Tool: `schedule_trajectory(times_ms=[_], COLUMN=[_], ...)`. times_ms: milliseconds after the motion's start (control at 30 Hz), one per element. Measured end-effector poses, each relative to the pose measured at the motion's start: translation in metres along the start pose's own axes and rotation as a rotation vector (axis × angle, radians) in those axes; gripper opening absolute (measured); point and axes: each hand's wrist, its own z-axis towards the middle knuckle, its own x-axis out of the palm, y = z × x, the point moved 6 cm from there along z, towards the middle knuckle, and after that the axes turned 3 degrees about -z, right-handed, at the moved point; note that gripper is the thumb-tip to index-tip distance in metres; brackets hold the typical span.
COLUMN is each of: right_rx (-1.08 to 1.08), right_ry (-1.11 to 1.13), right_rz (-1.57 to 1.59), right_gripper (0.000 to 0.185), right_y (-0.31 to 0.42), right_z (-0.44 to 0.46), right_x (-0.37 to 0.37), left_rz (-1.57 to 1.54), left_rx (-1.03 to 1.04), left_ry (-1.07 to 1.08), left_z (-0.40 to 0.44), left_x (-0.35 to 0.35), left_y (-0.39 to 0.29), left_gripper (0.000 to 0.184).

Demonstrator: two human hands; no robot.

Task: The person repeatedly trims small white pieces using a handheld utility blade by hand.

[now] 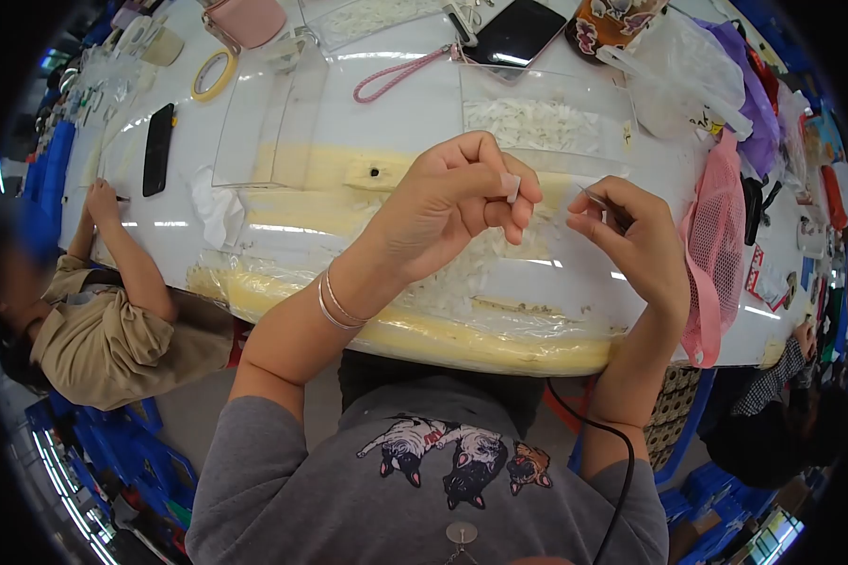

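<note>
My left hand [457, 193] is raised over the near part of the table, its thumb and fingers pinched on a small white piece [513, 187]. What exactly that piece is cannot be made out. To its right, my right hand [636, 231] is closed on thin metal tweezers [589, 196], whose tips point toward the left hand without touching it. Behind both hands lies a clear tray [548, 127] of small white pieces. More pale scraps [452, 278] lie on the tabletop below my left hand, partly covered by it.
Yellow tape and clear film cover the table's near edge [424, 339]. A clear box [264, 141], a tape roll [214, 75] and a phone [159, 151] stand or lie leftward. A pink mesh bag [716, 235] is beside my right arm. A co-worker [122, 330] sits at left.
</note>
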Motion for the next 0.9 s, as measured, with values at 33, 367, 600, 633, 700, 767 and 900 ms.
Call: schedule_trajectory(times_ms=[33, 367, 600, 633, 700, 767, 900], right_rx=[0.000, 0.110, -0.007, -0.025, -0.048, -0.058, -0.003], right_ry=[0.002, 0.067, 0.023, 0.019, -0.001, -0.032, 0.020], right_rz=[-0.080, -0.281, -0.376, -0.389, -0.395, -0.383, -0.470], right_gripper=[0.018, 0.019, 0.016, 0.016, 0.017, 0.018, 0.019], right_y=[-0.003, -0.009, -0.002, -0.003, -0.002, 0.001, -0.006], right_z=[0.001, 0.003, -0.001, -0.001, -0.002, -0.003, -0.004], right_x=[0.001, 0.021, 0.024, 0.025, 0.024, 0.019, 0.014], left_rz=[-0.009, -0.082, 0.038, 0.096, 0.212, 0.302, 0.373], left_rx=[0.000, -0.036, -0.012, -0.035, -0.084, -0.101, -0.138], left_ry=[0.006, 0.045, 0.016, 0.012, 0.004, -0.033, -0.075], left_z=[0.000, -0.002, -0.005, -0.006, -0.008, -0.010, -0.011], left_x=[-0.001, 0.005, 0.003, 0.004, 0.006, 0.009, 0.011], left_y=[0.000, 0.000, -0.006, -0.005, -0.003, 0.001, 0.006], left_gripper=[0.009, 0.008, 0.008, 0.008, 0.009, 0.009, 0.009])
